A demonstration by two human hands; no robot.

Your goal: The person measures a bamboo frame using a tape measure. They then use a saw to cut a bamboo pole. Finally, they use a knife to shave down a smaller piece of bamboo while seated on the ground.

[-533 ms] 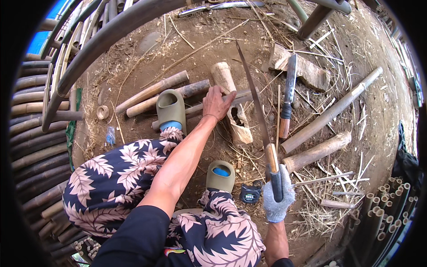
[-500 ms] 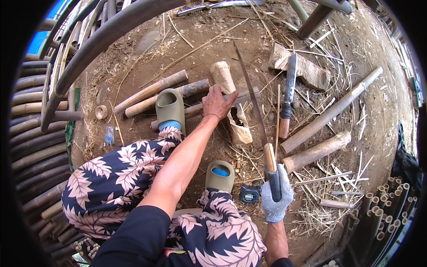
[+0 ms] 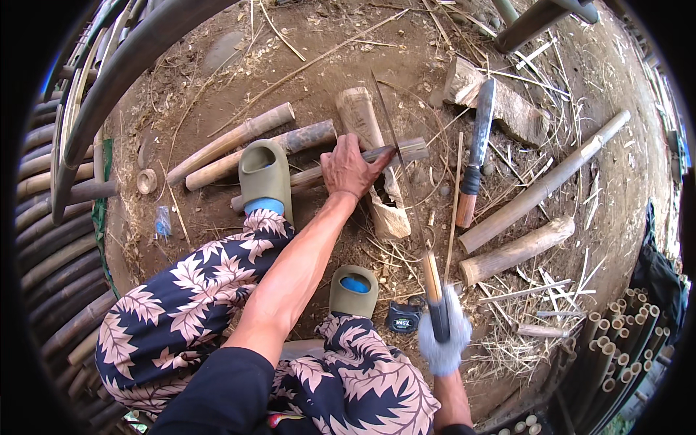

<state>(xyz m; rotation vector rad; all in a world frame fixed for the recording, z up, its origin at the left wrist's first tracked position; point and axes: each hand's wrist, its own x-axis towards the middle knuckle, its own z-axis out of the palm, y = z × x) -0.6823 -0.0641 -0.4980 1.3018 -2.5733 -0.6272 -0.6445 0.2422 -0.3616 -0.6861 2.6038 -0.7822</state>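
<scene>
My bare left hand [image 3: 349,168] is closed round a narrow bamboo piece [image 3: 413,149], which lies across a hollowed wooden block [image 3: 360,116]. The piece's other end runs under my olive sandal [image 3: 264,172]. In a grey knitted glove, my right hand [image 3: 446,341] grips a handsaw [image 3: 433,279] by its handle, partly wood and partly black. Its thin blade slants away from me and crosses the bamboo piece just right of my left fingers. Whether the teeth touch the bamboo cannot be made out.
A large knife [image 3: 480,138] lies by a split log [image 3: 518,116]. Two bamboo lengths [image 3: 544,181] [image 3: 522,254] are at the right, two more [image 3: 239,134] [image 3: 283,148] beyond my left foot. A tape measure [image 3: 403,316] sits near the glove. Bamboo stacks [image 3: 61,239] line the left.
The saw and gloved hand have drawn slightly toward me and left. The blade now crosses the bamboo piece closer to my left fingers. My left hand keeps its hold.
</scene>
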